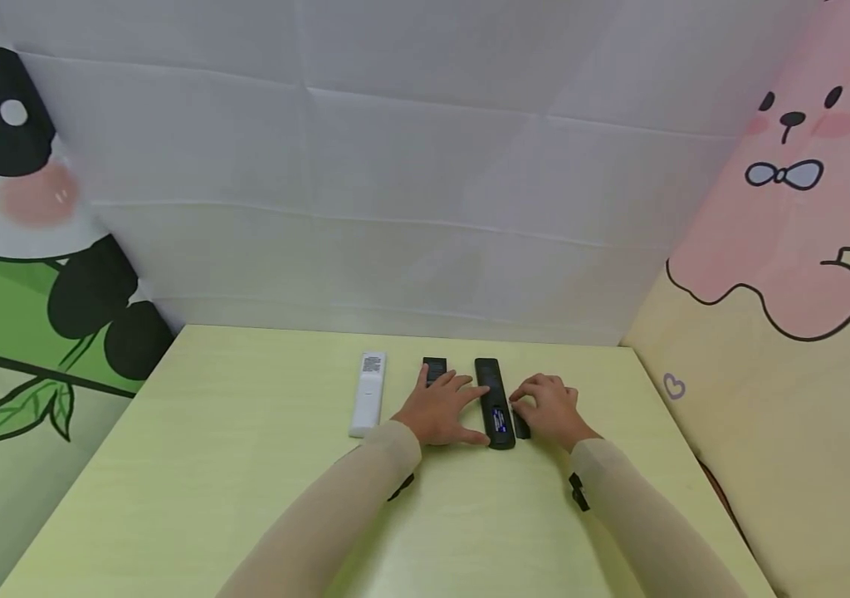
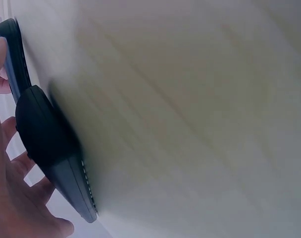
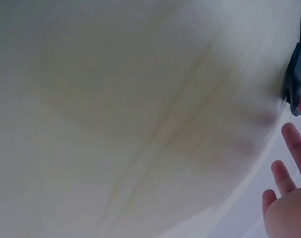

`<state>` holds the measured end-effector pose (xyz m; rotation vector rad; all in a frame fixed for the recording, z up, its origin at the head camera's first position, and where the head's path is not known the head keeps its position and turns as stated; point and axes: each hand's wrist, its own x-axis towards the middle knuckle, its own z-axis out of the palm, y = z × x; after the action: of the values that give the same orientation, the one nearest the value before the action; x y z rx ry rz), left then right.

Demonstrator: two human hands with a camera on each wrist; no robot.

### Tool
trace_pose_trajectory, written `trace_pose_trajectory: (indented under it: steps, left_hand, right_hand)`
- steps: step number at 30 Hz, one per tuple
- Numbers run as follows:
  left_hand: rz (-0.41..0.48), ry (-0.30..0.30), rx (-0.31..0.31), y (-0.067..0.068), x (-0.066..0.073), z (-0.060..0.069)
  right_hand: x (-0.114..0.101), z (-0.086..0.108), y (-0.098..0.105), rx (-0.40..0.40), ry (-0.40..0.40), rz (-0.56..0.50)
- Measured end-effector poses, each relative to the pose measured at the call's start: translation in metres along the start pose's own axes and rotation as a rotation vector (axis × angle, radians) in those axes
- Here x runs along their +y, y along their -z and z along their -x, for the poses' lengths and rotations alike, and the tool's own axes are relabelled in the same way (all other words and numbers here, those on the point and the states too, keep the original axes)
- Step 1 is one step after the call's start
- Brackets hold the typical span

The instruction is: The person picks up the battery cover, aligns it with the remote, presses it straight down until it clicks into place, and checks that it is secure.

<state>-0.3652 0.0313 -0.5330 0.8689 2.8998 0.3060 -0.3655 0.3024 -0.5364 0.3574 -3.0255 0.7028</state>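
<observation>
A long black remote control (image 1: 495, 403) lies on the table face down, its battery compartment uncovered with batteries showing inside. My left hand (image 1: 440, 409) is spread out, thumb and index fingertip at that remote's left edge. Under its other fingers is a second, partly hidden black remote (image 1: 435, 365); in the left wrist view its dark end (image 2: 49, 129) is close to the camera. My right hand (image 1: 550, 409) pinches a small black battery cover (image 1: 521, 425) just right of the long remote. The right wrist view shows the cover (image 3: 294, 82) at a fingertip.
Left of my left hand lies a white remote (image 1: 368, 394), its label side up. All of this is on a pale yellow table (image 1: 246, 465). A white cloth wall (image 1: 395, 208) stands behind, and printed panels flank the table.
</observation>
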Motion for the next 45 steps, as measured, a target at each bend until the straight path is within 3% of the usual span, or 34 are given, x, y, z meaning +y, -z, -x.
trace_pose_trajectory:
  steps: [9,25,45]
  left_hand:
    - [-0.015,0.005,-0.007,-0.002,0.004,0.0]
    - [-0.011,0.005,-0.015,-0.004,0.01,0.0]
    - [-0.007,0.01,-0.017,-0.005,0.012,-0.001]
  right_hand:
    - [-0.002,0.002,0.0,-0.036,-0.028,-0.008]
    - [0.009,0.004,-0.008,0.052,0.013,-0.015]
    - [-0.002,0.008,-0.001,0.033,-0.046,0.027]
